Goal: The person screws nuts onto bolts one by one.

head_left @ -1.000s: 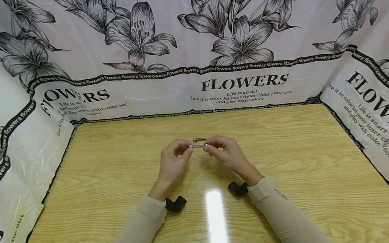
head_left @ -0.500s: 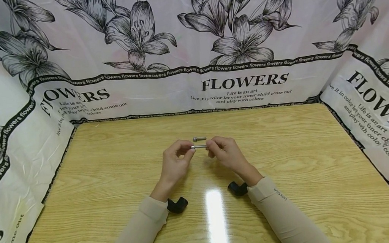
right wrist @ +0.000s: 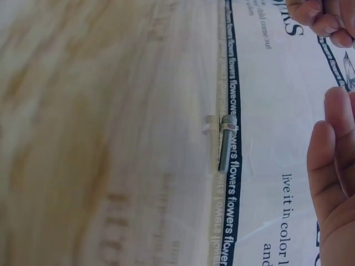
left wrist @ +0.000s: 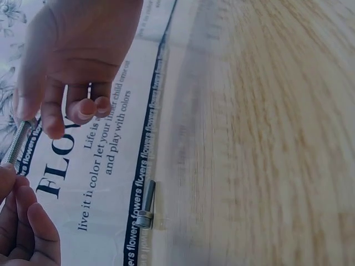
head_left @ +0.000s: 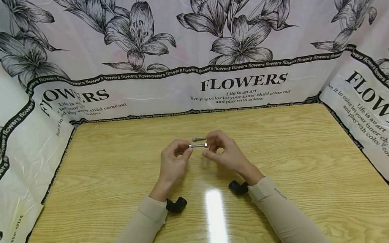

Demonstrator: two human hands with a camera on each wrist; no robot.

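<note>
My left hand (head_left: 176, 159) pinches a metal bolt (head_left: 198, 146) at its head end, with thumb and index finger. The bolt is held level above the table, its threaded shank pointing right. A small nut (head_left: 206, 145) sits at the far end of the shank. Around that end my right hand (head_left: 227, 153) has its thumb and index finger spread apart, the thumb below and the index above. In the left wrist view the right thumb (left wrist: 28, 102) overlaps the nut end. A second bolt (left wrist: 146, 205) lies on the table just behind, with a nut close under its head.
The wood-grain table (head_left: 120, 219) has a bright light reflection in front. A white flower-print cloth (head_left: 165, 97) walls off the back and sides. Black curved pieces (head_left: 176, 205) stick out at both wrists.
The right hand's fingers were closed at the bolt's end half a second ago; now they have spread, uncovering the nut. The left hand and bolt have shifted slightly left.
</note>
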